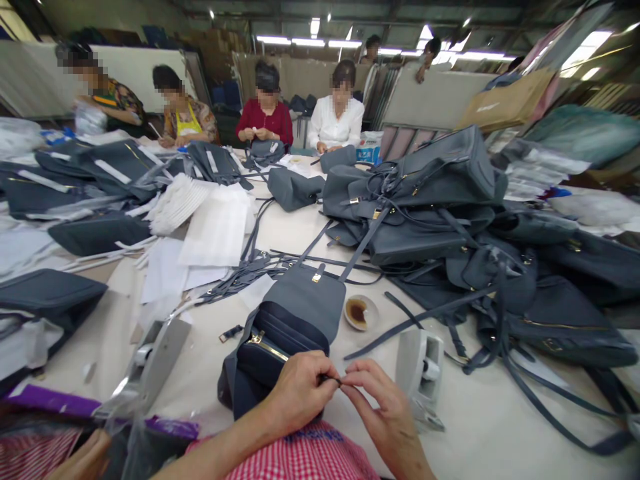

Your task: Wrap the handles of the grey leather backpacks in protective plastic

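A dark blue-grey backpack (307,300) lies in front of me with its flap folded back and a gold zipper (270,348) across its front. Over its lower right edge, my left hand (303,387) is closed in a pinch on a thin dark strip (329,379). My right hand (383,400) meets it there, thumb and forefinger pinching the same strip's end. Most of the strip is hidden by the fingers, so its exact kind is unclear. Just beyond the backpack's right side sits a small white dish (361,313) with brown liquid.
Grey tape dispensers stand at the right (420,367) and left (157,360). Backpacks (425,200) are heaped at the right, with more bags (100,167) at the left. White foam sheets (217,227) and loose straps (235,280) lie mid-table. Co-workers sit opposite; another person's hand (85,460) shows lower left.
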`<act>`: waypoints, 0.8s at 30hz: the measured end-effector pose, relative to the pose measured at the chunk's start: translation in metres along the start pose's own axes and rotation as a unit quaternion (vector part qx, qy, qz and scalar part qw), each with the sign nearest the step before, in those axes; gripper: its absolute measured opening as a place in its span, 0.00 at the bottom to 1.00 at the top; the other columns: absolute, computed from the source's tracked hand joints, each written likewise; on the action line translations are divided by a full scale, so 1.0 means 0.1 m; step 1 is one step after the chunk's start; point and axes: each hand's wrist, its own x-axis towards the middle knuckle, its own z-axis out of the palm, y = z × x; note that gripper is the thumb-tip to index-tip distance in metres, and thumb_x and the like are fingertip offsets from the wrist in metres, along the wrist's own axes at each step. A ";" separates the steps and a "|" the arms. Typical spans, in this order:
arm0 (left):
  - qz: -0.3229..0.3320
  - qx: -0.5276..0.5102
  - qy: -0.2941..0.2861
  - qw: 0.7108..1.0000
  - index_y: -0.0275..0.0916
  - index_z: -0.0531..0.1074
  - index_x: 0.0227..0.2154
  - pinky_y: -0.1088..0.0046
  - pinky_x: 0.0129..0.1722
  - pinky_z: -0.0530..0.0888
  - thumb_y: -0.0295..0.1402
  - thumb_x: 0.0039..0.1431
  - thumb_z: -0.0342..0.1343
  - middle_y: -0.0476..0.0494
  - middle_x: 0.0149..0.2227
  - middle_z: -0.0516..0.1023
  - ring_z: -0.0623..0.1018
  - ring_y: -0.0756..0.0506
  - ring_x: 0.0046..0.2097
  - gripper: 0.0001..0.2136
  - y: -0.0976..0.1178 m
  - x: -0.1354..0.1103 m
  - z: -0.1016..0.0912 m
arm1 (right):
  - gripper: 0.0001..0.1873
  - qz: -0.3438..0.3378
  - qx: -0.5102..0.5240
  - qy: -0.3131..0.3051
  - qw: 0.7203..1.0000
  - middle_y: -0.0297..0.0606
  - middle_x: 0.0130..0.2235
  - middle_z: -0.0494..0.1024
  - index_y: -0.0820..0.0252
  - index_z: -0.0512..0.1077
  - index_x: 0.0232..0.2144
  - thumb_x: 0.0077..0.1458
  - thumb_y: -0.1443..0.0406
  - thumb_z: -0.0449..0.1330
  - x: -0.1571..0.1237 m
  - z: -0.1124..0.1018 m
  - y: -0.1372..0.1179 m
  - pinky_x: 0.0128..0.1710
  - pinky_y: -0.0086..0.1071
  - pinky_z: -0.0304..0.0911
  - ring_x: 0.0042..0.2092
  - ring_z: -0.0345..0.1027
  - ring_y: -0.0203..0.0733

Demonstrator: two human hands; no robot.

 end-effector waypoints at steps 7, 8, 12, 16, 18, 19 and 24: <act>-0.026 -0.040 -0.010 0.999 0.37 0.78 0.25 0.76 0.30 0.63 0.26 0.50 0.53 0.50 0.25 0.73 0.70 0.49 0.29 0.08 -0.02 0.03 -0.03 | 0.07 -0.092 -0.108 -0.033 0.989 0.37 0.33 0.72 0.56 0.66 0.31 0.60 0.69 0.52 0.10 0.04 0.07 0.34 0.31 0.65 0.35 0.68 0.41; -0.033 -0.051 -0.009 0.998 0.36 0.77 0.25 0.76 0.30 0.63 0.27 0.50 0.53 0.50 0.25 0.73 0.70 0.49 0.29 0.07 -0.04 0.03 -0.02 | 0.07 -0.101 -0.129 -0.024 0.986 0.37 0.32 0.73 0.56 0.66 0.30 0.61 0.68 0.51 0.10 0.05 0.10 0.33 0.32 0.65 0.34 0.68 0.41; -0.087 -0.114 -0.002 0.990 0.35 0.77 0.24 0.76 0.28 0.62 0.30 0.49 0.55 0.51 0.23 0.73 0.68 0.50 0.27 0.07 -0.08 0.05 0.01 | 0.13 -0.104 -0.212 0.019 0.972 0.38 0.30 0.73 0.56 0.66 0.28 0.64 0.64 0.47 -0.05 0.05 0.34 0.33 0.33 0.64 0.32 0.69 0.42; -0.112 -0.147 -0.008 0.983 0.34 0.76 0.24 0.77 0.26 0.61 0.31 0.49 0.55 0.52 0.21 0.71 0.66 0.51 0.25 0.07 -0.11 0.08 0.02 | 0.24 -0.037 -0.251 -0.021 0.967 0.32 0.18 0.70 0.54 0.66 0.20 0.64 0.53 0.47 -0.30 0.02 0.57 0.20 0.31 0.55 0.19 0.64 0.39; -0.113 -0.156 -0.014 0.981 0.34 0.76 0.24 0.77 0.26 0.61 0.30 0.49 0.55 0.52 0.21 0.71 0.66 0.51 0.25 0.06 -0.11 0.08 0.02 | 0.24 0.034 -0.191 -0.034 0.980 0.32 0.18 0.72 0.54 0.69 0.20 0.61 0.50 0.50 -0.35 0.01 0.53 0.21 0.31 0.57 0.20 0.66 0.39; -0.112 -0.158 -0.016 0.981 0.34 0.76 0.24 0.77 0.27 0.62 0.30 0.49 0.55 0.52 0.22 0.71 0.67 0.51 0.25 0.06 -0.11 0.08 0.02 | 0.21 0.078 -0.130 -0.031 0.988 0.34 0.22 0.76 0.54 0.71 0.22 0.60 0.50 0.53 -0.35 0.02 0.47 0.26 0.31 0.62 0.24 0.70 0.40; -0.036 -0.065 0.025 0.997 0.36 0.74 0.23 0.76 0.28 0.61 0.25 0.50 0.53 0.51 0.24 0.71 0.68 0.51 0.27 0.06 -0.06 0.02 0.03 | 0.22 0.324 0.273 0.003 0.906 0.42 0.36 0.81 0.59 0.75 0.37 0.52 0.47 0.61 -0.20 0.08 0.06 0.39 0.38 0.71 0.38 0.76 0.47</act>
